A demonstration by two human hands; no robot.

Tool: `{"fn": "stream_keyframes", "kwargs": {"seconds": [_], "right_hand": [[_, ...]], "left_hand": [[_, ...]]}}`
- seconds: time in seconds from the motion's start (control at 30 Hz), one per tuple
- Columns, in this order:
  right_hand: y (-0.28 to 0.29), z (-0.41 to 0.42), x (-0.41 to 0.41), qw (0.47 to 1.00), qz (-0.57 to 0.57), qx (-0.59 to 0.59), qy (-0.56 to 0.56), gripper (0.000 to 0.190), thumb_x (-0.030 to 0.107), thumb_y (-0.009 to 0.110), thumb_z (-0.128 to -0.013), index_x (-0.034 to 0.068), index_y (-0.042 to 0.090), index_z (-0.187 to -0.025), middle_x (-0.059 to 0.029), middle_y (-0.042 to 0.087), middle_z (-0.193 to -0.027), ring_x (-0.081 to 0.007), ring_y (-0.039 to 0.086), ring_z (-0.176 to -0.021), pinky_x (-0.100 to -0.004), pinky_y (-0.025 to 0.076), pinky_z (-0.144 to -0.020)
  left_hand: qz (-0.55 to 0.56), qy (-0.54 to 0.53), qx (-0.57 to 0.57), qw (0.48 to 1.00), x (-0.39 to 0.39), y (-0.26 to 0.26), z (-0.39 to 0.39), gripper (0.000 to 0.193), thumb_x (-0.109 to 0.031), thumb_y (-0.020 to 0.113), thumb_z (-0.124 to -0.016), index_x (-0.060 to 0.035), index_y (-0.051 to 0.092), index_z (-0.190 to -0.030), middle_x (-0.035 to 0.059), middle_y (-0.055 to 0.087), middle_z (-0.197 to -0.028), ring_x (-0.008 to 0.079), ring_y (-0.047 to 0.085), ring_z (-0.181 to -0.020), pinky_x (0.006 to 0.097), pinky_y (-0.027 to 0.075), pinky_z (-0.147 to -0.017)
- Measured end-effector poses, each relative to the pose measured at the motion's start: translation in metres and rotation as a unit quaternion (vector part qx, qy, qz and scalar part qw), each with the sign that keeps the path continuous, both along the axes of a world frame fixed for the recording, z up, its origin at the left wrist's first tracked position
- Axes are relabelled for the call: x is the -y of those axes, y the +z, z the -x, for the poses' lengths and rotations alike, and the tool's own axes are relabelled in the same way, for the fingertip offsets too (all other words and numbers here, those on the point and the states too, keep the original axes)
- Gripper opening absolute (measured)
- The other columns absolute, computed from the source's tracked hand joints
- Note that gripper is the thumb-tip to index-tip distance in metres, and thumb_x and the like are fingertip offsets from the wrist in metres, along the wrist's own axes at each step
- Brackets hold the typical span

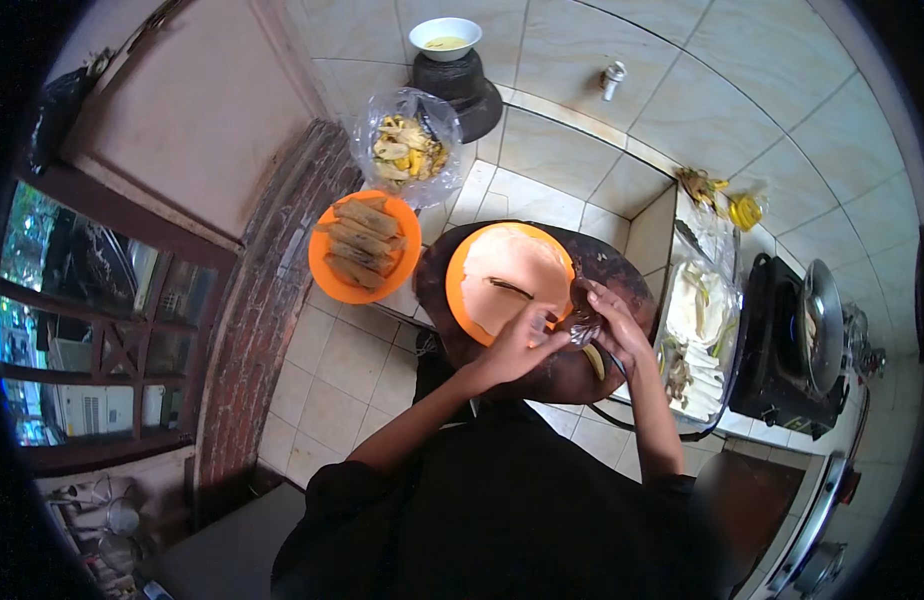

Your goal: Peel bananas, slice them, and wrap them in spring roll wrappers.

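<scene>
My right hand (618, 319) grips a small brown, shiny plastic packet (584, 315) at the right rim of an orange plate (456, 296). Fingertips of my left hand (520, 343) reach to the packet's lower side; whether they pinch it is hard to see. A pale, thin round wrapper sheet (492, 259) covers most of the plate. Across its middle runs a short dark brown strip of filling (511, 288). Under the plate is a dark round wooden board (619, 281). A yellowish slice, perhaps banana (595, 363), lies on the board near my right wrist.
Rolled wrappers (361, 232) fill a second orange plate (319, 262). Behind it are a clear bag of peels (409, 150) and a white bowl (445, 34) on a dark stone mortar (462, 94). Rightward stand a tray of pale wrappers (698, 330) and a stove (769, 337) with a pan (823, 322).
</scene>
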State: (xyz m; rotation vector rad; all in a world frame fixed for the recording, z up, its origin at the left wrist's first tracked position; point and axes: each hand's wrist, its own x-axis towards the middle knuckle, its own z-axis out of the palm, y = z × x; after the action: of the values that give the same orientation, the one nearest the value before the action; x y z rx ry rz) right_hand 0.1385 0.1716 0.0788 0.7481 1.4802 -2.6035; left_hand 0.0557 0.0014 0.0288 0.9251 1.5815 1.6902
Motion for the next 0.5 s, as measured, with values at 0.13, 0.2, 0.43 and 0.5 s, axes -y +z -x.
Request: {"fn": "stream_keyframes", "kwargs": {"seconds": [0.13,0.2,0.43,0.5], "right_hand": [[-0.031,-0.025,-0.002,0.984,-0.144,-0.058,-0.083,0.023,0.010,0.061,-0.086,0.007,0.050,-0.105,0.0008,0.058,-0.097,-0.0068,0.056,-0.082,-0.0226,0.046,-0.070],[-0.050,-0.038,-0.018,0.966,-0.223,-0.071,-0.112,0.022,0.008,0.063,-0.084,0.007,0.051,-0.103,0.0011,0.059,-0.093,-0.0061,0.056,-0.081,-0.0221,0.045,-0.070],[-0.045,-0.055,-0.039,0.822,-0.483,-0.073,-0.293,0.020,0.006,0.075,-0.073,0.002,0.059,-0.083,-0.0027,0.060,-0.080,-0.0100,0.055,-0.072,-0.0229,0.044,-0.063],[-0.041,-0.058,-0.041,0.722,-0.613,-0.050,-0.317,0.021,0.006,0.076,-0.071,0.001,0.059,-0.081,-0.0045,0.058,-0.078,-0.0124,0.055,-0.070,-0.0243,0.044,-0.063]], "left_hand": [[0.006,0.034,-0.112,0.993,-0.029,-0.015,-0.026,0.041,-0.021,0.069,-0.081,0.0006,0.050,-0.109,0.0092,0.059,-0.096,0.0102,0.058,-0.084,0.0256,0.048,-0.071],[0.076,-0.019,-0.018,0.997,-0.044,-0.020,-0.027,0.035,-0.022,0.070,-0.080,0.0004,0.053,-0.102,0.0046,0.060,-0.083,0.0068,0.055,-0.067,0.0214,0.045,-0.056],[0.078,-0.047,0.054,0.994,-0.115,-0.051,-0.019,0.036,-0.032,0.070,-0.079,-0.0001,0.057,-0.090,0.0033,0.058,-0.070,0.0098,0.054,-0.052,0.0254,0.044,-0.046],[0.096,-0.064,0.003,0.993,-0.133,-0.044,-0.012,0.031,-0.024,0.067,-0.083,0.0008,0.054,-0.096,0.0050,0.062,-0.076,0.0100,0.056,-0.054,0.0237,0.045,-0.046]]}}
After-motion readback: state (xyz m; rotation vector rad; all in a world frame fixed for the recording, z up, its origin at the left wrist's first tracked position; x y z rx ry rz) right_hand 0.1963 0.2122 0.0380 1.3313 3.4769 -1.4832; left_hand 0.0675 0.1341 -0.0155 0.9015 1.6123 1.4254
